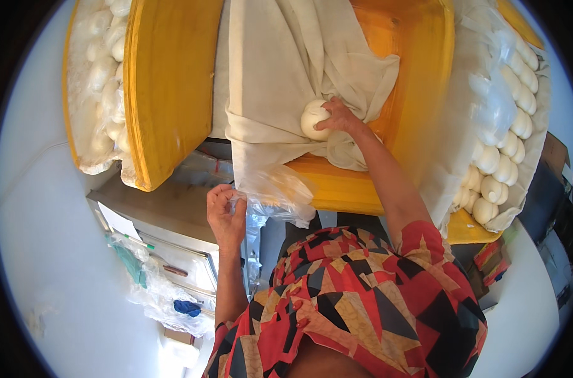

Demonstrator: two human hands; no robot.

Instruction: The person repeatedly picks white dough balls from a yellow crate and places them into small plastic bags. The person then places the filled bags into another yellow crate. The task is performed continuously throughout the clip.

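A round white bun or dough ball (313,120) rests on the cream cloth (277,61) that lines a yellow wooden box (334,193). My right hand (338,115) grips this ball from its right side, fingers and thumb curled round it. Lower and to the left, my left hand (227,208) pinches the edge of a clear plastic bag (282,191) between thumb and fingers. The bag hangs over the near left corner of the box. What it contains, if anything, cannot be told.
On the right, rows of white balls (492,189) lie on cloth, partly under plastic. Bagged white balls (102,75) fill a yellow box at the left, beside a yellow board (168,85). A metal cabinet (159,212) with a brown-handled tool (175,270) stands lower left.
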